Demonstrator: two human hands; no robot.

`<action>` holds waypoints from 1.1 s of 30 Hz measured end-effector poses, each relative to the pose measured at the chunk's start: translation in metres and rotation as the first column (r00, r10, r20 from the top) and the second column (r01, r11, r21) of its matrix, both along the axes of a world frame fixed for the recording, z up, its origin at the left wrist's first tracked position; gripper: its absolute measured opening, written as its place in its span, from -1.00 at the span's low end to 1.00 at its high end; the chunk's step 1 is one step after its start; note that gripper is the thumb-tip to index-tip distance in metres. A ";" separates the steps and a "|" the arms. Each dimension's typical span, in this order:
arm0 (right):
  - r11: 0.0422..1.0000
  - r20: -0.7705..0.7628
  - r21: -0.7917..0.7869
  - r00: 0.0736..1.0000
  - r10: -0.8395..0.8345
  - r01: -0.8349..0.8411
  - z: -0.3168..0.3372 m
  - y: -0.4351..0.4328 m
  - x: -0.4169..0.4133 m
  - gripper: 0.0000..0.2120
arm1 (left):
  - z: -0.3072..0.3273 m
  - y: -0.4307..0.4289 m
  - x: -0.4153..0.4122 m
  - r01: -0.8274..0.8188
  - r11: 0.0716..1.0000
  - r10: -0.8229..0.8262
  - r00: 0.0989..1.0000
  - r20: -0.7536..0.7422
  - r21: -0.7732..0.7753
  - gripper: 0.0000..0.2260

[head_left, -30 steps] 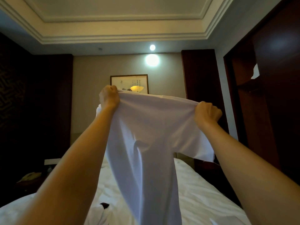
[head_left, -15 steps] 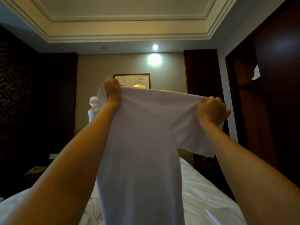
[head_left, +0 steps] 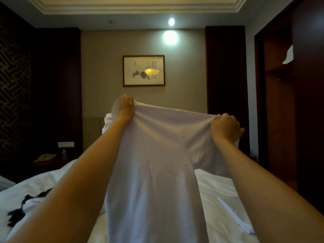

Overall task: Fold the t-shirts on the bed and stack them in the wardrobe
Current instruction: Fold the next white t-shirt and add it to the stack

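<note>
White t-shirt (head_left: 154, 172) is hanging above the bed (head_left: 219, 193), its top edge clamped in each grip: left hand (head_left: 122, 107) and right hand (head_left: 225, 127).

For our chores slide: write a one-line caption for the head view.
A white t-shirt, gripped by the left hand and right hand, hangs stretched above the bed.

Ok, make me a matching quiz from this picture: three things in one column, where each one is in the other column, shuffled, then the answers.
Things:
1. white t-shirt
2. framed picture
3. black-trimmed garment

Places:
A. lying on the bed, lower left
B. hanging on the far wall
C. held up in the air, gripped by the left hand and right hand

Pairs: 1-C, 2-B, 3-A
</note>
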State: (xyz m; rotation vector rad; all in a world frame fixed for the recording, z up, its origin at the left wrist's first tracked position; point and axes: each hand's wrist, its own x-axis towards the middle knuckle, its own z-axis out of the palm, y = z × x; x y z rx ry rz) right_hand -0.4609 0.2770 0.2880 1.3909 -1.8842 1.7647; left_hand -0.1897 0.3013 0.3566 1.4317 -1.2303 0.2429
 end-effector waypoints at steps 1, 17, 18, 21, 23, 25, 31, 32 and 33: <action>0.999 0.003 0.038 1.000 0.007 -0.007 -0.012 -0.007 0.002 -0.64 | -0.013 -0.009 0.002 0.014 0.999 -0.013 1.000 -0.003 0.034 -0.69; 0.895 -0.102 0.445 0.995 0.001 0.044 -0.162 -0.173 0.016 -0.64 | -0.174 -0.207 0.020 0.012 0.925 -0.026 0.999 0.031 0.380 -0.79; 0.885 -0.122 0.462 0.992 0.003 0.055 -0.171 -0.185 0.017 -0.64 | -0.184 -0.221 0.020 0.013 0.917 -0.025 0.999 0.026 0.398 -0.81; 0.849 -0.179 0.522 0.984 0.014 0.083 -0.203 -0.223 0.018 -0.65 | -0.219 -0.259 0.018 0.011 0.883 -0.028 0.999 0.029 0.469 -0.86; 0.822 -0.224 0.559 0.974 0.024 0.108 -0.232 -0.248 0.020 -0.66 | -0.250 -0.286 0.018 -0.002 0.851 -0.016 0.999 0.031 0.525 -0.86; 0.793 -0.301 0.588 0.953 0.034 0.158 -0.262 -0.273 0.022 -0.67 | -0.281 -0.312 0.021 -0.022 0.828 -0.004 0.999 0.045 0.560 -0.87; 0.740 -0.433 0.621 0.900 0.050 0.258 -0.331 -0.336 0.021 -0.67 | -0.358 -0.381 0.031 -0.050 0.826 -0.033 0.990 0.136 0.562 -0.89; 0.723 -0.429 0.638 0.902 0.050 0.263 -0.342 -0.346 0.021 -0.69 | -0.370 -0.391 0.029 -0.068 0.824 -0.036 0.985 0.171 0.562 -0.88; 0.703 -0.428 0.657 0.903 0.049 0.273 -0.351 -0.354 0.020 -0.71 | -0.381 -0.400 0.027 -0.094 0.821 -0.036 0.976 0.215 0.564 -0.83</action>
